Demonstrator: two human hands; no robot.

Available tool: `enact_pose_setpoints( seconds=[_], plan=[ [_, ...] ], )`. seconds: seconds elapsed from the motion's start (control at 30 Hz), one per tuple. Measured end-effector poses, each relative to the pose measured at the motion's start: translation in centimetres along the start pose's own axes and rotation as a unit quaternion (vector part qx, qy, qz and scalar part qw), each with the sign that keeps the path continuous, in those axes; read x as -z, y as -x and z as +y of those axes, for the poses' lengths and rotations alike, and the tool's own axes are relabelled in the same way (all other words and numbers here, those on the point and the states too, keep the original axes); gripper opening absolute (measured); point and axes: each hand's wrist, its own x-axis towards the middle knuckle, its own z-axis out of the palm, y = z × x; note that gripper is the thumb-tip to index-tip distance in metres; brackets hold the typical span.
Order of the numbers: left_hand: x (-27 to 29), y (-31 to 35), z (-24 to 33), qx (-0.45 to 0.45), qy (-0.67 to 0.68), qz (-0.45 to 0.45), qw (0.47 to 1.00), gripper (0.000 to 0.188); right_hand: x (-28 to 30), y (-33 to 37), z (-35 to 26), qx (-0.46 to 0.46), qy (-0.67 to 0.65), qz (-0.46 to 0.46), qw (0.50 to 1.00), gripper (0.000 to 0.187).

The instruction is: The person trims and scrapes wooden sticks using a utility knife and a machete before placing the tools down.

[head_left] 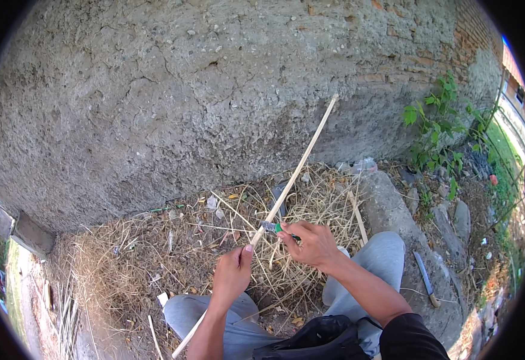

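Observation:
A long, pale strip of what looks like bamboo (301, 162) runs slantwise from beside my left forearm up toward the wall. My left hand (232, 273) is closed around its lower part, thumb on top. In my right hand (311, 243) is a small green-handled cutter (279, 228), its grey metal end against the strip just above my left hand. My fingers cover most of the cutter's handle. Under the strip lies a heap of pale, curled shavings (322, 210), between and beyond my bent knees.
A rough wall (214, 90) rises ahead. To my right, a long-bladed knife (424, 279) rests on a stone ledge (388, 201). Another pale strip (357, 217) lies near my right knee. A leafy plant (439, 120) grows by the wall; cut strips (67, 318) lie far left.

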Motion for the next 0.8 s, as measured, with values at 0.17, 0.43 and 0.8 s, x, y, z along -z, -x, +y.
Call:
enact_pose_setpoints(
  seconds=[0.17,0.43,0.8],
  plan=[
    [0.1,0.4,0.1,-0.023,0.004,0.005,1.0,0.045,-0.2,-0.4,2.5,-0.049,0.0,0.053,0.997,0.018],
    [1.0,2.9,-1.7,0.036,0.037,-0.027,0.998,0.043,2.9,-1.7,7.8,-0.214,-0.037,0.101,0.971,0.024],
    [0.5,2.0,-1.8,0.042,0.043,0.002,0.998,0.044,-2.2,2.1,-1.8,-0.021,-0.15,-0.068,0.986,0.019]
  ],
)
